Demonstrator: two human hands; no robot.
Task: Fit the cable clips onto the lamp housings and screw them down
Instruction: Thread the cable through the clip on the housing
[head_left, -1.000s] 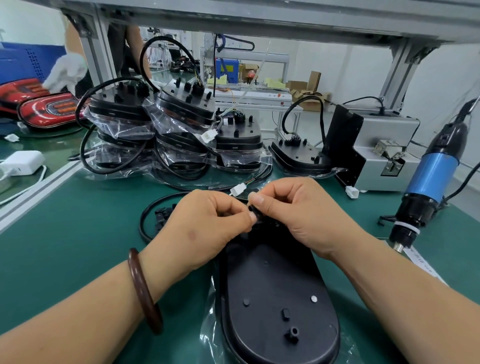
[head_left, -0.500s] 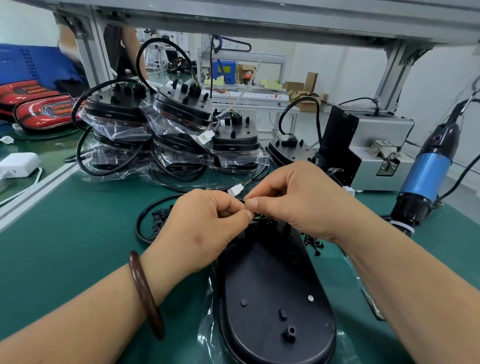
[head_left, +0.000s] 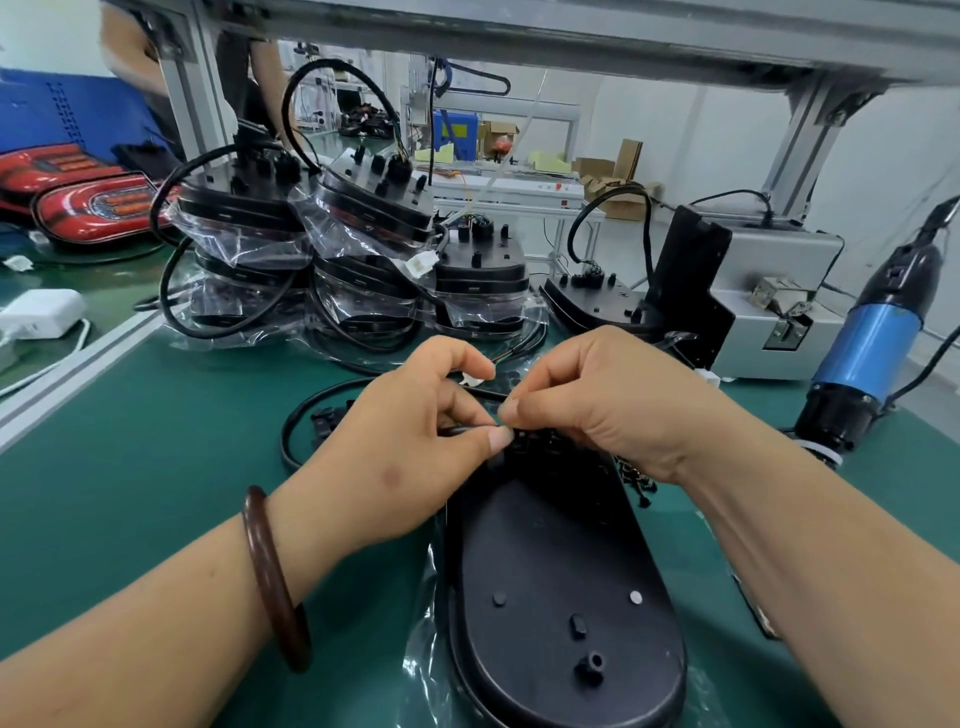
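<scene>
A black oval lamp housing (head_left: 561, 582) lies back-up on the green mat in front of me, partly in a clear bag. Its black cable (head_left: 301, 421) loops off to the left and ends in a white connector (head_left: 470, 378). My left hand (head_left: 410, 447) pinches the cable at the housing's far end between thumb and forefinger. My right hand (head_left: 608, 400) meets it there, fingertips curled on something small and black, apparently a cable clip, mostly hidden. Loose black clips (head_left: 636, 475) lie just right of the housing.
Bagged lamp housings (head_left: 306, 249) are stacked at the back left and centre, another housing (head_left: 587, 299) leans behind my hands. A grey screw feeder (head_left: 769, 301) stands back right and a blue electric screwdriver (head_left: 867, 358) hangs at the right. Red lamps (head_left: 88, 208) lie far left.
Both hands have stayed together at the housing's far end, shifting slightly; the right hand rose a little, uncovering the loose clips beside the housing.
</scene>
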